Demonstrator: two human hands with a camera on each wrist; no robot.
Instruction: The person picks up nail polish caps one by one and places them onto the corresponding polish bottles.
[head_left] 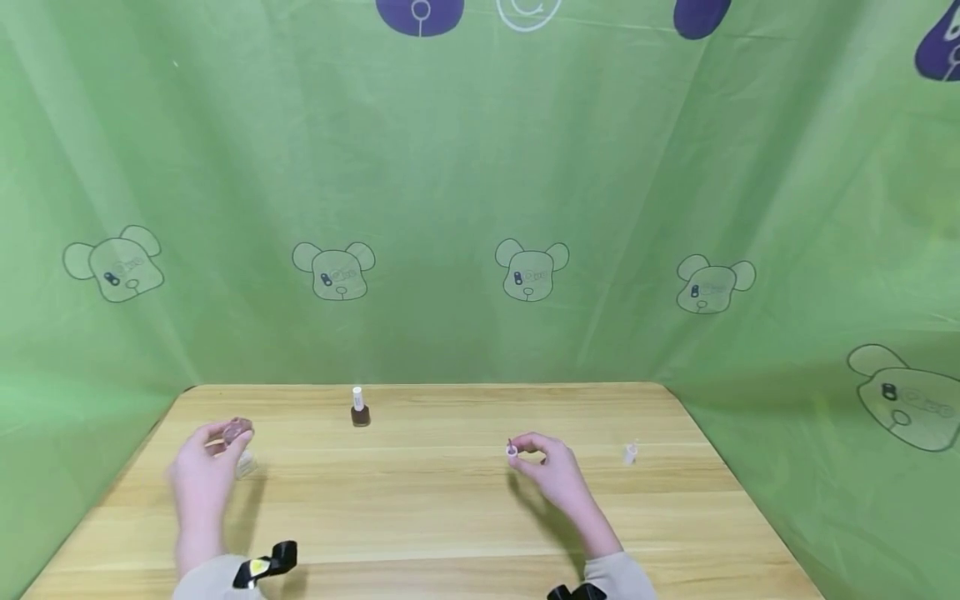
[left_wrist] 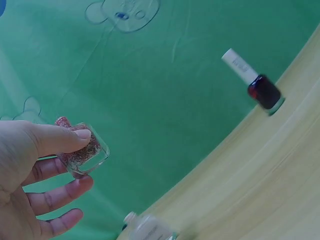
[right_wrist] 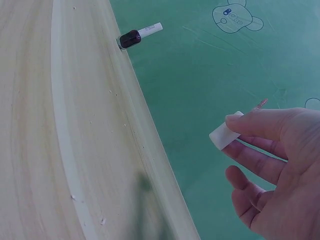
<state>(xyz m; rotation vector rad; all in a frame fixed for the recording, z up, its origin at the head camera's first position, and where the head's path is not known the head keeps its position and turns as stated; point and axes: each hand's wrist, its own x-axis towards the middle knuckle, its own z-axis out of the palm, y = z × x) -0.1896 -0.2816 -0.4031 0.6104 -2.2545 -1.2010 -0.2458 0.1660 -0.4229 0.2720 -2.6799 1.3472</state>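
Over the left side of the table, my left hand (head_left: 201,475) holds a small uncapped glass nail polish bottle (left_wrist: 92,156) between thumb and fingers. Pinkish-red glitter polish coats its inside, and the bottle is tilted. Toward the right, my right hand (head_left: 553,475) pinches a white nail polish cap (right_wrist: 225,136) between thumb and fingers. A thin reddish brush (right_wrist: 261,104) sticks out of that cap, pointing away from the table in the right wrist view. The two hands are well apart.
A dark red nail polish bottle (head_left: 361,415) with a white cap stands near the table's back edge. Behind my left hand is a clear bottle (left_wrist: 149,229), partly hidden. On the right stands a small white object (head_left: 630,453). Green printed cloth (head_left: 450,167) surrounds the wooden table (head_left: 420,517).
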